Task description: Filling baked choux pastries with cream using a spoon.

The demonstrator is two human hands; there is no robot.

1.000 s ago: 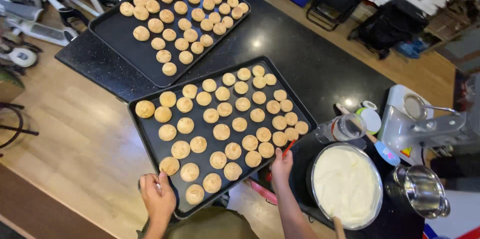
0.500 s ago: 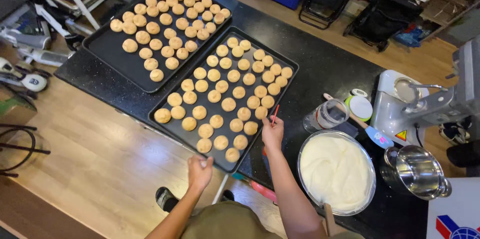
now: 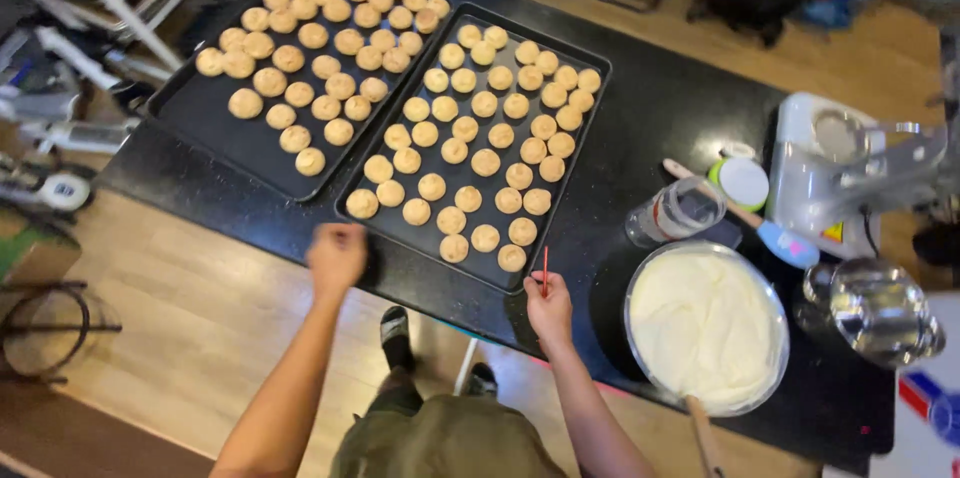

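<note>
Red stick (image 3: 545,269) points upright, pinched in right hand (image 3: 549,306); left hand (image 3: 337,256) loosely closed by tray (image 3: 420,263)

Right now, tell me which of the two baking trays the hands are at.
The right-hand tray, fully covered with pastries. The left hand and right hand sit at its near edge; the other tray lies farther left, untouched.

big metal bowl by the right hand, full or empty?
Full. The metal bowl holds a smooth white cream almost up to its rim, and a wooden handle sticks out over its near edge.
</note>
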